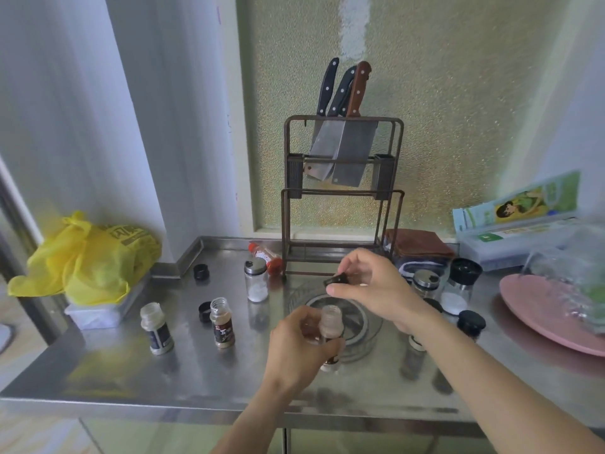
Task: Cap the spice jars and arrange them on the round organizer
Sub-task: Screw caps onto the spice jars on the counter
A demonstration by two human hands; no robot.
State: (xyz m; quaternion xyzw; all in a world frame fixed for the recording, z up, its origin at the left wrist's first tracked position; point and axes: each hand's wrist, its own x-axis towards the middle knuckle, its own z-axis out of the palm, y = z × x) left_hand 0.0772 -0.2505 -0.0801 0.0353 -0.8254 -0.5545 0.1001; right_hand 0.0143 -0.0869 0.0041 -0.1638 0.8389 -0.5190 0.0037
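Clear plastic forms the open spice jar [331, 326], held upright in front of the person by the left hand [302, 344], whose fingers curl round its body just above the steel counter [183, 365]. Its threaded mouth faces up and its long axis is near vertical. Directly above and slightly beyond it, the right hand [370, 283] pinches a black cap [336, 279] between thumb and fingertips; the cap is tilted and apart from the mouth, so the coming move is judged to be a short descent and levelling of the cap onto the jar.

Behind the jar lies the round organizer [360, 317], a clear ring-shaped tray. To the left stand two uncapped jars: a dark-labelled jar [157, 329] and a brown-spice jar [222, 322], with two loose black caps [205, 312] [201, 271] nearby. A steel-lidded shaker [255, 280] and a lying red-capped bottle [265, 255] sit further back; more jars stand on the right, partly hidden by the right arm.

Label print on the jars is too small to read. A yellow bag [85, 257] bears writing that is not legible.
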